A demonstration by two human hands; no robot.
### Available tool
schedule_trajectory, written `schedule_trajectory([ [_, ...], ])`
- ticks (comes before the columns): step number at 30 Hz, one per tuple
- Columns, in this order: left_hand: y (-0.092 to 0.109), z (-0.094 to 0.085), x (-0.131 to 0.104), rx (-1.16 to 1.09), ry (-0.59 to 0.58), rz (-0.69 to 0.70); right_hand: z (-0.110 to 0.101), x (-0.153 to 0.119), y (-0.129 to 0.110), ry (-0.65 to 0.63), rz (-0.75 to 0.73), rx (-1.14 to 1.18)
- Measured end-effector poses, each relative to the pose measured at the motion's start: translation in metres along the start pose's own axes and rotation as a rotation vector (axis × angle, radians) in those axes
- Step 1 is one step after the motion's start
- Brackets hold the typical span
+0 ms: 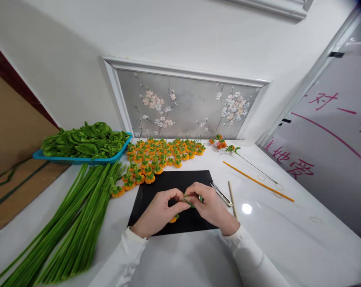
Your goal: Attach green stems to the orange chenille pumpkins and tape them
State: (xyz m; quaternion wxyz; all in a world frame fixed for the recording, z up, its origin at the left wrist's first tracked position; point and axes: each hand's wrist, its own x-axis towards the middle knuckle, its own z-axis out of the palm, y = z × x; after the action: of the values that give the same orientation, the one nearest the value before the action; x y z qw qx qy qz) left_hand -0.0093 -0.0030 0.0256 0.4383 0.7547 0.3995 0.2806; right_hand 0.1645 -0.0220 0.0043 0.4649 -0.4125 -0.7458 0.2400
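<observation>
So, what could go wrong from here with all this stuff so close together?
The small green piece pinched between the left hand and right hand could slip. The snips beside the right hand might prick a finger. The orange flowers crowding the black mat could get bumped.

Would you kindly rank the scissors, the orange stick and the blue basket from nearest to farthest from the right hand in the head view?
From the right hand:
1. Scissors, just to its right, by the black mat's edge.
2. Orange stick, farther to the right.
3. Blue basket, at the far left, near the wall.
</observation>
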Motion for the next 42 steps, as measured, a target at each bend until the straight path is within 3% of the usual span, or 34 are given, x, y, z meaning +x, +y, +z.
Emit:
schedule_trajectory([
  [13, -0.0058, -0.0040, 0.0025, -0.030, 0.022, -0.016, -0.0005, -0.0006, -0.0014, -0.024, -0.042, -0.015],
  [34, -0.0008, -0.0049, 0.0009, -0.047, -0.082, 0.029, -0.0030, -0.0003, -0.0031, 0.019, -0.030, -0.008],
  [42, -0.0016, -0.0005, 0.0008, -0.011, 0.059, 0.021, -0.0015, -0.0002, -0.0007, 0.032, -0.031, -0.034],
])
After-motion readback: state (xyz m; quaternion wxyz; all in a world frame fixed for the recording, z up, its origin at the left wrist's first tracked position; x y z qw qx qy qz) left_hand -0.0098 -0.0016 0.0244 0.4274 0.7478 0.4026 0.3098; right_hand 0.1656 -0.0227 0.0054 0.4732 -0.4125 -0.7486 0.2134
